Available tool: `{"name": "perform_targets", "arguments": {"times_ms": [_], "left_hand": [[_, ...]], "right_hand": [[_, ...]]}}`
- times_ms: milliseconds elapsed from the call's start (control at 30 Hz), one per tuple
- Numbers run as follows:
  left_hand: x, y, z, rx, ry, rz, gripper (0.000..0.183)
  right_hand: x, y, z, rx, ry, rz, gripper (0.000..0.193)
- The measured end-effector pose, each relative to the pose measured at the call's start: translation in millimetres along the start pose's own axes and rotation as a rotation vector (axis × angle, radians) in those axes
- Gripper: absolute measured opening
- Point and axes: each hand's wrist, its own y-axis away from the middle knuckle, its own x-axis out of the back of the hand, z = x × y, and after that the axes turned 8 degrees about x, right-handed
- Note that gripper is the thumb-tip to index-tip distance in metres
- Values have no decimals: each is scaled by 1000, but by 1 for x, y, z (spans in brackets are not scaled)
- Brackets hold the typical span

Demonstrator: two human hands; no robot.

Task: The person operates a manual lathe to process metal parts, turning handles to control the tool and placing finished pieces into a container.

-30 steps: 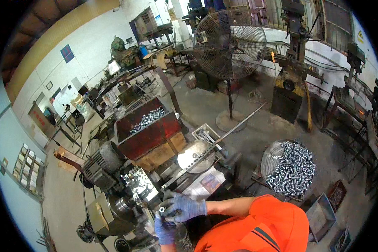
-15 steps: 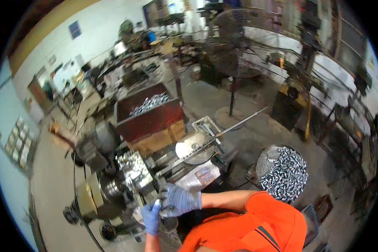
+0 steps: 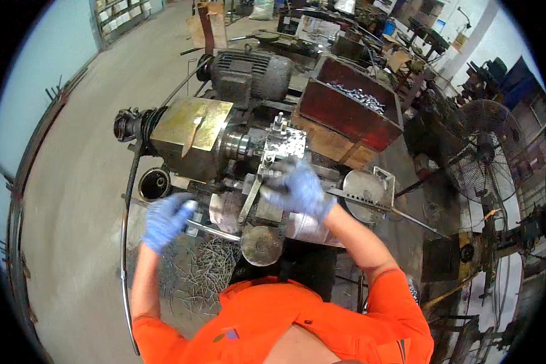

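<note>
My left hand (image 3: 166, 222), in a blue glove, hovers with fingers apart beside the end of a silver lever handle (image 3: 215, 231). The handle reaches toward a round metal disc (image 3: 261, 245) at the front of a lathe-like machine. My right hand (image 3: 308, 189), gloved too, is over the slide, thumb and fingers apart, its darkened fingertips close to a small metal fixture (image 3: 269, 162). Blur hides whether those fingertips touch it. Left of the fixture is the machine's shiny spindle (image 3: 235, 146), and behind it lies a chip-covered block (image 3: 287, 142).
A red bin (image 3: 352, 112) with small metal parts stands behind the machine, right of a dark motor (image 3: 252, 73). A perforated bar (image 3: 364, 199) crosses a round plate at right. Metal shavings (image 3: 207, 267) cover the floor below my left arm. A fan (image 3: 485, 139) stands at right.
My hands were close together near the machine's front; now they are apart, left by the lever and right over the slide. My view has turned left, and the basket of metal parts is mostly hidden.
</note>
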Motion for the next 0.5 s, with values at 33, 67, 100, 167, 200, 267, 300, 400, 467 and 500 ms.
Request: {"name": "perform_targets", "arguments": {"times_ms": [33, 67, 100, 167, 200, 267, 300, 400, 467, 500], "left_hand": [[22, 11, -17, 36, -203, 119, 32], [41, 18, -36, 64, -410, 230, 31], [52, 19, -66, 76, -575, 301, 30], [69, 32, -114, 162, -700, 379, 30], [75, 44, -130, 242, -657, 390, 31], [77, 68, -156, 367, -633, 313, 34], [73, 76, -165, 432, -616, 269, 36], [45, 86, -182, 614, -556, 208, 42], [35, 85, -194, 658, -509, 267, 47], [36, 79, -192, 675, -461, 233, 47]], "right_hand": [[-5, -19, 4, -18, 50, -64, 38], [-8, -35, 11, -44, 106, -123, 41], [-17, -44, 26, -44, 132, -140, 43], [-41, -62, 54, -76, 218, -267, 45], [-40, -73, 50, -155, 230, -384, 47], [-48, -81, 57, -188, 204, -450, 49], [-53, -83, 58, -188, 189, -443, 49], [-59, -82, 62, -202, 156, -427, 49], [-61, -83, 61, -221, 148, -423, 49], [-64, -82, 62, -235, 124, -396, 48]]}}
